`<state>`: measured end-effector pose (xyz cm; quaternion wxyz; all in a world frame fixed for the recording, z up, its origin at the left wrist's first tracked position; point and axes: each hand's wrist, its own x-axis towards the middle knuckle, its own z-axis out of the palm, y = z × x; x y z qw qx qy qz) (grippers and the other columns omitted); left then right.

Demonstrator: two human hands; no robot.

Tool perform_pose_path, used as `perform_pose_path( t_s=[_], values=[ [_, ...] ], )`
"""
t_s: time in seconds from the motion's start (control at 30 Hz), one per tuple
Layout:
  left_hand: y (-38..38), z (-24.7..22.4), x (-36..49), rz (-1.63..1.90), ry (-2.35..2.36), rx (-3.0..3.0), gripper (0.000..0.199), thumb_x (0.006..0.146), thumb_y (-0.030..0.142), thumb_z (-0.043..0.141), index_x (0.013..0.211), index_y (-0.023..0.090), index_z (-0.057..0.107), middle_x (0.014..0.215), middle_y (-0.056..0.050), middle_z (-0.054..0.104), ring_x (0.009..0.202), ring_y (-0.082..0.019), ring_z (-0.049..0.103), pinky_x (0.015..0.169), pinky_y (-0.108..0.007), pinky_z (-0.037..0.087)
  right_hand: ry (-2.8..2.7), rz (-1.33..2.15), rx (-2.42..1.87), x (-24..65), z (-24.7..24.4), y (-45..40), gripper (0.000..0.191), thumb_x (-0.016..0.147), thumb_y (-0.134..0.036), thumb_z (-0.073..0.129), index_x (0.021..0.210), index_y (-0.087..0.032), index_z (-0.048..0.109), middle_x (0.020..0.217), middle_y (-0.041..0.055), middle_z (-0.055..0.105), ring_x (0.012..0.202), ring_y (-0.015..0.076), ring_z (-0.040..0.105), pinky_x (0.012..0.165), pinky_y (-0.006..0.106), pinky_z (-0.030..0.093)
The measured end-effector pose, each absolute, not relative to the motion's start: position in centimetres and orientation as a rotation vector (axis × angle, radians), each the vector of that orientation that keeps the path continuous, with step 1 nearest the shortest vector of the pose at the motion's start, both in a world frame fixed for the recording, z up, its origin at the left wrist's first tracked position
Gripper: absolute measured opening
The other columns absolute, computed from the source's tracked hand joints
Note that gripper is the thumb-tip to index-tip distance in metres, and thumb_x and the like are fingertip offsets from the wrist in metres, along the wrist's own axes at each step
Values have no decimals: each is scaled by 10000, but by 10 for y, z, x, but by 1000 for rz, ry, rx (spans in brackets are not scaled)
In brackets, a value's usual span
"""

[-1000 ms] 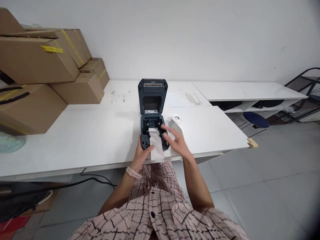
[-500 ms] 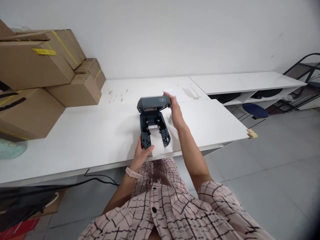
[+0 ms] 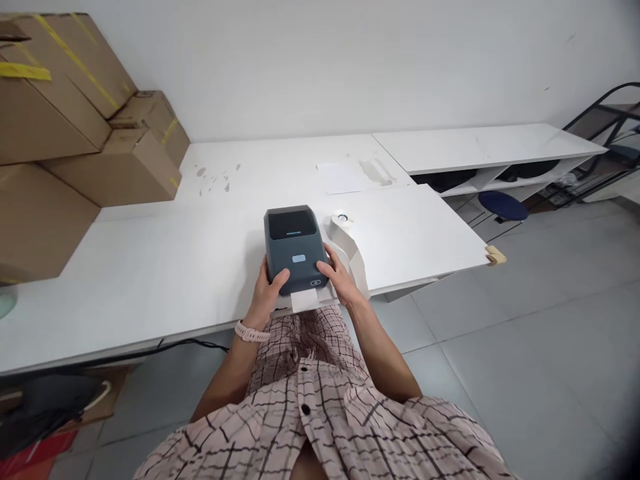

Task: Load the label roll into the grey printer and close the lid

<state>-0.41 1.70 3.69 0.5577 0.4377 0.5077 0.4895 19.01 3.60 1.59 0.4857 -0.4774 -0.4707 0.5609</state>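
A dark blue-grey label printer (image 3: 296,243) sits near the front edge of the white table, its lid down. A white paper label strip (image 3: 305,301) sticks out of its front. My left hand (image 3: 267,288) grips the printer's left front side, thumb on top. At the right front corner, my right hand (image 3: 339,277) holds the other side, its thumb also on the lid. Just right of the printer, a loosely unwound roll of paper labels (image 3: 349,243) lies on the table, its strip running down toward my right wrist.
Stacked cardboard boxes (image 3: 135,167) with yellow tape stand at the left. A white sheet (image 3: 341,178) lies on the table (image 3: 210,247) behind the printer. To the right are a lower shelf unit (image 3: 495,150), a blue stool (image 3: 503,205) and a wooden corner piece (image 3: 495,255).
The printer's lid, raised before with the inside and paper showing, is now down. My right hand has come from the lid's upper edge down to the printer's right front side.
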Motion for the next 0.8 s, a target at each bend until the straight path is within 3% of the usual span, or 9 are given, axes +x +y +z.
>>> perform_pose_path(
  t_s=[0.13,0.33,0.43,0.5,0.67,0.8],
  values=[
    [23,31,-7,1238,1216,1103,734,820,485,739,1445,188,495,1474,-141,565,1337,-317,544,1091,-421,466,-1170,1339,-1175,192,16,38,1023,805,-634,691,1623,-220,238,1483,146,575,1300,361,607,1071,551,531],
    [-11,16,1,1373,1476,1099,659,825,537,717,1378,247,505,1446,-125,532,1289,-279,542,1007,-368,478,-1170,1317,-1200,189,11,39,942,829,-626,659,1604,-234,294,1503,129,559,1355,349,562,1123,546,486],
    [-42,5,10,1440,1679,1035,398,839,572,674,1028,226,625,1006,-62,640,935,-204,600,828,-325,483,-1162,1292,-1192,188,9,39,913,834,-626,646,1592,-232,323,1517,108,552,1406,341,513,1151,534,458],
    [-51,4,15,1266,1531,1027,392,839,602,649,801,213,612,765,-19,585,734,-164,540,705,-303,452,-1183,1279,-1195,186,8,38,892,852,-629,613,1596,-241,312,1538,90,533,1423,318,498,1163,512,450],
    [-40,19,22,996,1215,838,493,655,593,798,593,198,510,548,40,467,499,-83,365,503,-255,289,-1124,1321,-1178,184,12,36,885,845,-555,616,1594,-214,291,1573,109,488,1424,294,503,1178,499,433],
    [-36,25,18,1013,1282,945,542,673,588,795,543,199,440,493,67,371,479,-66,277,484,-246,204,-1114,1188,-1246,179,28,40,911,813,-442,667,1597,-205,270,1630,144,389,1505,302,388,1193,514,398]
  ],
)
